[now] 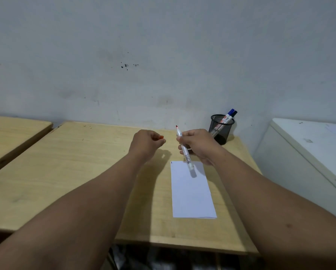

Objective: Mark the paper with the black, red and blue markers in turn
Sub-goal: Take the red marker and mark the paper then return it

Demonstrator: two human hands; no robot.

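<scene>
The right hand (199, 146) grips the uncapped red marker (184, 151) (tip up) above the paper (192, 193); the left hand (146, 143) pinches its cap (161, 137).

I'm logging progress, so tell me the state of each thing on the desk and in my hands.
Red marker: uncapped, tip up, held in right hand.
Red cap: off, pinched in left hand.
Blue marker: capped, standing in cup.
Black marker: capped, in the cup too.
Paper: flat on desk, one small black mark at its far left corner.
</scene>
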